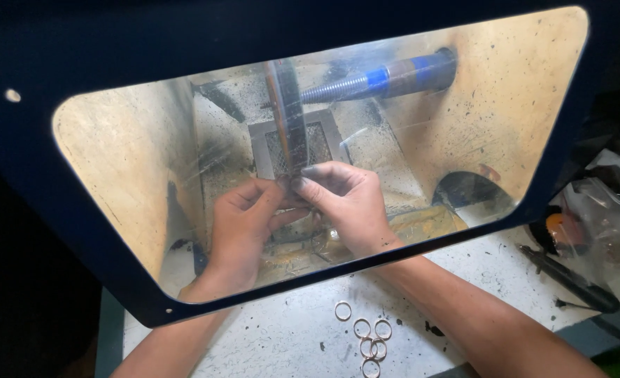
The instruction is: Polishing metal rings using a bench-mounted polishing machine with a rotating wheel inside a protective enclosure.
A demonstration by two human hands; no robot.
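Both my hands reach under a clear shield [128, 140] into a polishing box. My left hand [243, 220] and my right hand [345, 199] meet with their fingertips pinched together around a small piece that I cannot make out. They press it against the lower edge of a thin upright polishing wheel [287, 115]. The wheel turns on a threaded blue spindle [387, 77] that comes in from the right. Several thin metal rings [369, 336] lie loose on the white bench between my forearms.
A dark blue frame [79, 56] surrounds the shield. A metal grille [317, 143] sits behind the wheel. Dusty tan walls [478, 91] line the box. A dark hand tool [569, 280] and plastic bags [604, 217] lie at the right.
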